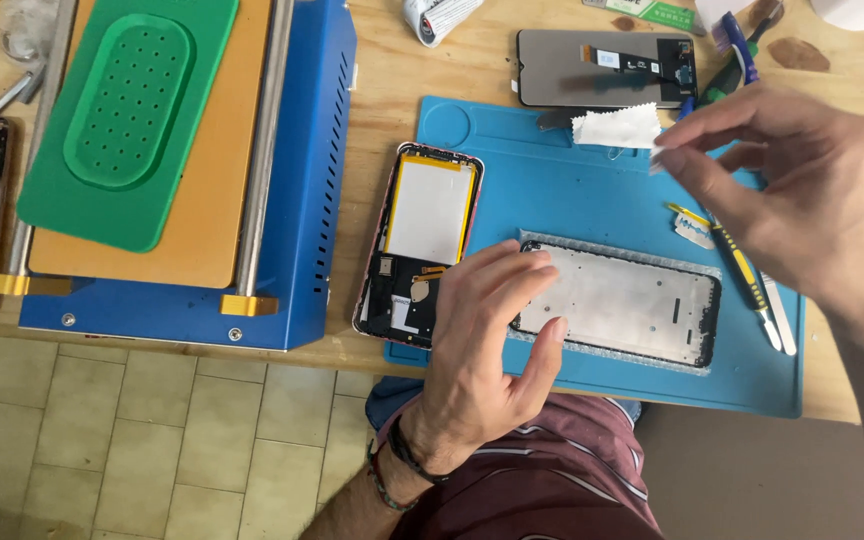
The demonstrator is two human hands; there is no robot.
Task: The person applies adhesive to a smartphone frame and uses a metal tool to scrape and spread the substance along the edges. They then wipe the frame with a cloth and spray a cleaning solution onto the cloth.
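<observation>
A black phone frame (632, 300) lies flat on the blue work mat (562, 190), with clear film under it. My left hand (482, 340) rests on the frame's left end, fingers spread along its edge. My right hand (792, 190) hovers above the mat's right side, thumb and forefinger pinched on a small clear strip (657, 160). An opened phone (417, 240) with a white battery lies at the mat's left edge.
A blue heating machine (292, 170) with a green pad (132, 110) fills the left of the wooden bench. A phone screen (602, 68) lies face down behind the mat, a white wipe (617, 128) near it. A yellow-handled tool (742, 275) and tweezers (777, 315) lie at right.
</observation>
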